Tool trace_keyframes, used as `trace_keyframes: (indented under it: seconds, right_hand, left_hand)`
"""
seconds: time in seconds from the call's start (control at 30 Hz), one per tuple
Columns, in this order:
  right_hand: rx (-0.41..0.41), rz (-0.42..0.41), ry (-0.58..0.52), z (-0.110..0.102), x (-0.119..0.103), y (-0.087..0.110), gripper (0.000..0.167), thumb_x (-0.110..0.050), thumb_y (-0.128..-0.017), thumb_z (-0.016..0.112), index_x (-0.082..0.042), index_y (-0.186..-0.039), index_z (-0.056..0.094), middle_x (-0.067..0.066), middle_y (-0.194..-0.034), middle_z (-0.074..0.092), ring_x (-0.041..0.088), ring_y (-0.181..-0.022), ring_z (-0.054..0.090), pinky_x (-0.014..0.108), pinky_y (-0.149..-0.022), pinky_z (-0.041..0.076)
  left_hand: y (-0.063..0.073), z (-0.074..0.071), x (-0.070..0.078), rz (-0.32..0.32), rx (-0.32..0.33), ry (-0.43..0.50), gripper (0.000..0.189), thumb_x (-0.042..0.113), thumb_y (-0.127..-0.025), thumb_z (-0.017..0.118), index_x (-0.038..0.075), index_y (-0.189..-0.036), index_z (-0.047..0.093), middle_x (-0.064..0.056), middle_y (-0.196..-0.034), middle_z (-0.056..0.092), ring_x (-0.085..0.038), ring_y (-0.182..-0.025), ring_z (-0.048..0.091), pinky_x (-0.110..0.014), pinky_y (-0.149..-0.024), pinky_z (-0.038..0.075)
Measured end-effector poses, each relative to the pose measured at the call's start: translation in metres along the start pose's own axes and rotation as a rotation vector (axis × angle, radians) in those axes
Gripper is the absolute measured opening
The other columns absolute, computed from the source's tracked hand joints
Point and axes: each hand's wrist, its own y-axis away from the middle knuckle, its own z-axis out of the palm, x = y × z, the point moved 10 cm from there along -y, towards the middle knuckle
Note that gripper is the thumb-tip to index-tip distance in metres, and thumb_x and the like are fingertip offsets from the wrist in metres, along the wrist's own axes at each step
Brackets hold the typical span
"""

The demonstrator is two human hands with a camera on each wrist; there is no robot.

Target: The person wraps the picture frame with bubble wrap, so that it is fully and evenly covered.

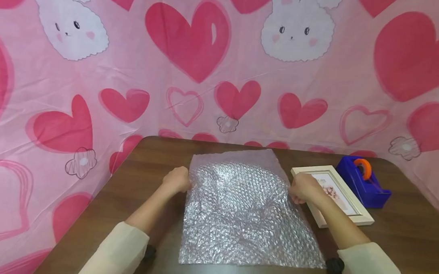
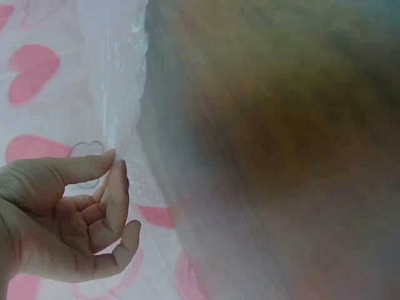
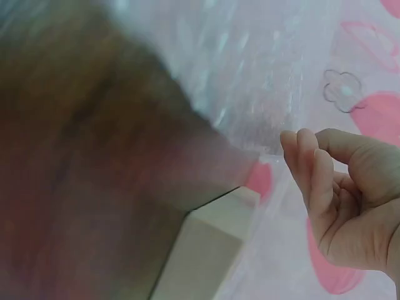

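Bubble wrap (image 1: 238, 210), 1 clear glinting sheet, spread out mid-view in front of the person, with a duller, flatter strip along the 12 o'clock edge; on or just above the brown table (image 1: 157, 155), no telling which from these views. Judged by look, very light, soft and floppy, slick on the film, with bubbles liable to pop under a hard squeeze; best taken by both side edges, near 9 and 3 o'clock, in a gentle, even pinch with slight outward tension against sagging. At about 10 o'clock from the middle of the sheet, left hand (image 1: 177, 180), narrowed to a pinch of thumb and fingertip on the film edge, other fingers loosely bent. At about 2 o'clock, right hand (image 1: 305, 188), pinching the opposite edge in much the same way, partly in front of a cream photo frame (image 1: 339, 193). Farther out towards 3 o'clock, beside the frame, blue tape dispenser (image 1: 373, 195) with an orange ring. Behind everything, from 9 through 12 to 3 o'clock, pink cloth (image 1: 127, 61) with hearts and rabbits
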Motion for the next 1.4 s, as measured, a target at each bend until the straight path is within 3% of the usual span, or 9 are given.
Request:
trace_keyframes:
  seconds: [0.13, 0.27, 0.37, 0.57, 0.67, 0.8, 0.93, 1.1, 1.4]
  right_hand:
    - [0.119, -0.037, 0.054, -0.021, -0.012, 0.006, 0.027, -0.006, -0.082, 0.051, -0.007, -0.058, 0.062, -0.003, -0.046, 0.057, 0.011, -0.043, 0.056, 0.028, -0.047, 0.047]
    - [0.344, -0.088, 0.118, -0.054, -0.029, 0.017, 0.02, -0.007, -0.077, 0.052, -0.007, -0.06, 0.06, -0.004, -0.049, 0.055, 0.013, -0.044, 0.05, 0.031, -0.043, 0.039]
    - [0.51, -0.103, 0.095, -0.078, -0.038, 0.028, 0.015, -0.008, -0.078, 0.054, -0.002, -0.068, 0.063, -0.001, -0.052, 0.057, 0.017, -0.047, 0.052, 0.035, -0.042, 0.041]
    - [0.907, -0.186, 0.03, -0.123, -0.053, 0.055, 0.016, -0.011, -0.081, 0.056, 0.001, -0.074, 0.065, 0.012, -0.061, 0.065, 0.033, -0.054, 0.061, 0.048, -0.056, 0.044]
    - [0.991, -0.177, 0.004, -0.131, -0.052, 0.06, 0.017, -0.012, -0.082, 0.056, 0.001, -0.076, 0.064, 0.015, -0.068, 0.067, 0.037, -0.059, 0.061, 0.049, -0.057, 0.043]
    - [0.901, -0.106, 0.026, -0.122, -0.042, 0.043, 0.019, -0.015, -0.083, 0.055, 0.0, -0.078, 0.066, 0.016, -0.069, 0.066, 0.04, -0.06, 0.06, 0.05, -0.053, 0.044]
    - [0.645, -0.044, 0.074, -0.093, -0.026, 0.011, 0.02, -0.014, -0.082, 0.051, -0.002, -0.07, 0.063, 0.01, -0.058, 0.058, 0.028, -0.049, 0.052, 0.04, -0.039, 0.042]
    - [0.369, 0.043, 0.066, -0.054, -0.005, -0.016, 0.025, -0.01, -0.076, 0.048, -0.011, -0.051, 0.043, -0.001, -0.048, 0.039, 0.014, -0.045, 0.033, 0.026, -0.038, 0.027]
    - [0.224, 0.126, 0.089, -0.024, 0.012, -0.037, 0.027, -0.011, -0.072, 0.054, -0.013, -0.05, 0.039, 0.0, -0.05, 0.039, 0.018, -0.049, 0.04, 0.031, -0.041, 0.034]
  left_hand:
    - [0.01, -0.015, 0.001, 0.021, 0.051, 0.012, 0.018, 0.011, -0.074, 0.063, 0.008, -0.059, 0.053, -0.006, -0.062, 0.054, -0.022, -0.06, 0.05, -0.037, -0.049, 0.042]
    - [0.02, -0.035, 0.006, 0.065, 0.115, 0.061, 0.031, 0.013, -0.076, 0.064, 0.011, -0.051, 0.046, -0.003, -0.056, 0.046, -0.02, -0.057, 0.044, -0.034, -0.047, 0.039]
    - [0.028, -0.053, 0.013, 0.1, 0.182, 0.12, 0.037, 0.013, -0.079, 0.063, 0.012, -0.047, 0.045, 0.001, -0.053, 0.04, -0.018, -0.055, 0.04, -0.031, -0.044, 0.036]
    - [0.044, -0.092, 0.023, 0.133, 0.405, 0.246, 0.016, 0.017, -0.084, 0.064, 0.004, -0.075, 0.064, -0.003, -0.065, 0.059, -0.019, -0.059, 0.051, -0.036, -0.052, 0.043]
    - [0.046, -0.099, 0.024, 0.142, 0.475, 0.277, 0.015, 0.018, -0.085, 0.064, 0.002, -0.086, 0.064, -0.004, -0.068, 0.061, -0.019, -0.059, 0.053, -0.038, -0.056, 0.044]
    - [0.032, -0.084, 0.021, 0.112, 0.42, 0.254, 0.015, 0.018, -0.085, 0.064, 0.003, -0.083, 0.063, -0.005, -0.071, 0.062, -0.022, -0.063, 0.055, -0.04, -0.058, 0.046]
    - [0.01, -0.049, 0.011, 0.074, 0.263, 0.208, 0.021, 0.015, -0.083, 0.062, 0.007, -0.064, 0.058, -0.002, -0.064, 0.055, -0.02, -0.06, 0.05, -0.036, -0.051, 0.043]
    - [-0.007, -0.011, 0.003, 0.073, 0.11, 0.123, 0.03, 0.008, -0.074, 0.061, 0.011, -0.05, 0.043, -0.001, -0.055, 0.042, -0.017, -0.053, 0.04, -0.029, -0.045, 0.035]
    - [-0.017, 0.012, 0.0, 0.021, 0.059, 0.049, 0.004, 0.003, -0.069, 0.059, 0.002, -0.07, 0.056, -0.013, -0.08, 0.06, -0.025, -0.068, 0.052, -0.039, -0.054, 0.046]
